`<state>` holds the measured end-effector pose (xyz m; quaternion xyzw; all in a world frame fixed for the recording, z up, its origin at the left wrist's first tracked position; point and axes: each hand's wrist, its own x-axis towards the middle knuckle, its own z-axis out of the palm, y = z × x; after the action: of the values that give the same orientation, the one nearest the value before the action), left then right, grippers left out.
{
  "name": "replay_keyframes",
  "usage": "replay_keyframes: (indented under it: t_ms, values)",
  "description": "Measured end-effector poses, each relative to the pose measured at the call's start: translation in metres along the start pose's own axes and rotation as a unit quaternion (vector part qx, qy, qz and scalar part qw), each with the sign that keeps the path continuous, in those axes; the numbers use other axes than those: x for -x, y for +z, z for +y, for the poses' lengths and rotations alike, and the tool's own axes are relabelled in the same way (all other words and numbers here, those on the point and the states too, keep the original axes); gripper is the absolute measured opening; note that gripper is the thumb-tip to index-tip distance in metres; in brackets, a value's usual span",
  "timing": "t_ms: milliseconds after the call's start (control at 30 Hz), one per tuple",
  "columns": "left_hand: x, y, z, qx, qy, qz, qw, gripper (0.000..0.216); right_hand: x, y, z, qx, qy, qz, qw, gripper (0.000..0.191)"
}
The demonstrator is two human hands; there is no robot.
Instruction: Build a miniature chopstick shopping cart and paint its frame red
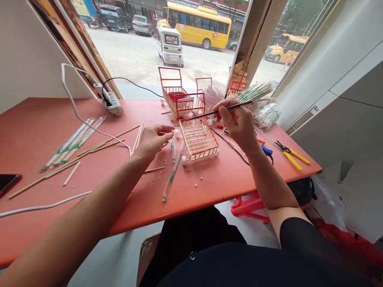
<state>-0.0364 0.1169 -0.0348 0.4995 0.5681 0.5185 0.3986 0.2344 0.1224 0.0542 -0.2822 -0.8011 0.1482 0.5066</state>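
My right hand grips a thin dark paintbrush between thumb and fingers. Its tip reaches the back end of a small model shopping cart made of wooden sticks. Red colours the cart's handle frame and part of its top rim; the slats below are bare wood. White wheels sit at its corners. My left hand hovers just left of the cart, thumb and fingers apart, with nothing seen in it. Behind stands another cart with a red handle, partly hidden by the nearer one.
Wrapped sticks and loose wooden sticks lie left, beside a white cable and power strip. Yellow-handled pliers, a blue-handled tool and a stick bundle are right. A phone rests at far left.
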Motion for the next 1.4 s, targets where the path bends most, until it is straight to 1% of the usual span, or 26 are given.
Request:
replay_keyframes:
  t_ms: [67,133,233,333,533,800,1033,1267,1400]
  values:
    - [-0.003,0.006,0.004,0.002,-0.002,-0.007,1.0,0.032,0.0,0.003,0.0,0.025,-0.016,-0.002,1.0,0.039]
    - [-0.005,0.012,0.006,0.009,-0.002,0.005,1.0,0.029,0.001,0.006,-0.002,0.041,-0.028,-0.005,0.999,0.035]
    - [-0.005,0.02,0.002,0.036,0.03,0.042,0.998,0.029,0.004,0.01,-0.002,0.05,-0.042,-0.006,0.998,0.031]
    - [-0.004,0.023,-0.006,0.047,0.065,0.06,0.995,0.03,0.007,0.014,-0.002,0.062,-0.057,0.003,0.996,0.028]
    - [0.003,0.022,-0.012,0.03,0.087,0.042,0.995,0.033,0.011,0.02,-0.001,0.11,-0.092,0.009,0.99,0.026]
    - [0.004,0.021,-0.015,0.032,0.078,0.029,0.996,0.031,0.014,0.02,-0.003,0.121,-0.092,-0.003,0.988,0.024]
    - [0.006,0.021,-0.015,0.015,0.073,0.025,0.997,0.032,0.014,0.018,0.001,0.135,-0.091,0.016,0.987,0.025]
    - [0.007,0.023,-0.017,0.015,0.086,0.016,0.996,0.034,0.016,0.016,0.0,0.119,-0.093,0.003,0.988,0.024]
    - [0.007,0.024,-0.018,0.016,0.087,0.01,0.996,0.031,0.016,0.016,-0.003,0.104,-0.089,0.016,0.99,0.022]
